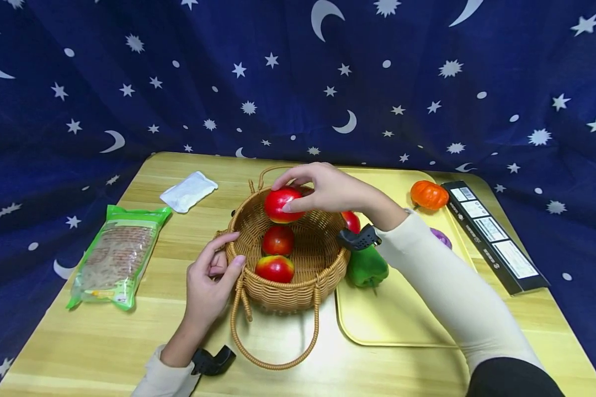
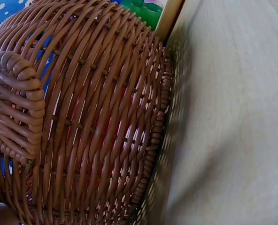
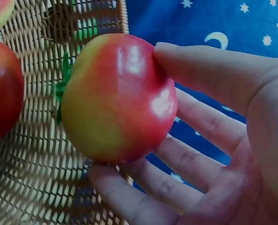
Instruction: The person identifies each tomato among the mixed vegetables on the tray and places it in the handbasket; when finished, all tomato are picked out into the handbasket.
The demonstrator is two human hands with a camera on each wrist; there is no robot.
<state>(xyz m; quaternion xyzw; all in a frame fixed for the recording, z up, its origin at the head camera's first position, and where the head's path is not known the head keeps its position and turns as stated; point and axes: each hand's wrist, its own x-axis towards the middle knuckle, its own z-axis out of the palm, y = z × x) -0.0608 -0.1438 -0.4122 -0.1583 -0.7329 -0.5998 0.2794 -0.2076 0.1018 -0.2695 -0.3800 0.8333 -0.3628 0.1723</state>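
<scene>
A brown wicker basket stands at the middle of the table. My left hand holds its left rim, thumb and index finger on the edge; only a fingertip shows in the left wrist view. Over the basket's far side, my right hand grips a glossy red-and-yellow fruit between thumb and fingers. That fruit has a green leafy top, like a tomato. Inside the basket lie a dark red tomato-like fruit and a red-and-yellow fruit.
Right of the basket, a yellow tray bears a green pepper, an orange pumpkin, a purple item and a partly hidden red item. A black box lies beyond. Leftward are a green-edged packet and white packet.
</scene>
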